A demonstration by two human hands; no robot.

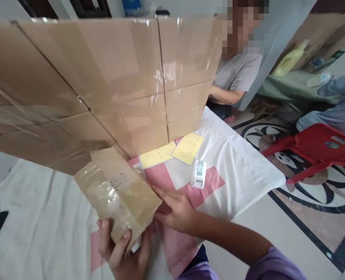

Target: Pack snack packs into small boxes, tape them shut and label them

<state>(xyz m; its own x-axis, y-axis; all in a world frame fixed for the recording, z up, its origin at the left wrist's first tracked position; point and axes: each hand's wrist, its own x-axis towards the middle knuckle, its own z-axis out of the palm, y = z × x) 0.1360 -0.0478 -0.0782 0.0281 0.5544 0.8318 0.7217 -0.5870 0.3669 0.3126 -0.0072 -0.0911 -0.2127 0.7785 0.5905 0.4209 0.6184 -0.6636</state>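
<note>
A small cardboard box (128, 190), partly covered with shiny clear tape, is tilted above the cloth-covered table. My left hand (126, 249) grips its near lower end, the fingers wrapped around the edge. A bit of something white (136, 245) shows between those fingers, too little to name. At the box's right corner, my right hand (175, 210) pinches the cardboard edge, its thumb below and fingers on top. Behind the box rises a tall wall of taped cardboard (117, 70). What the box holds inside is hidden.
Yellow dotted sheets (188, 148) and a small white device with a display (199, 174) lie on the white and pink cloth (248, 171). Another person (238, 74) sits behind the cardboard wall. A red plastic chair (324, 151) stands at right, beside a seated person's leg.
</note>
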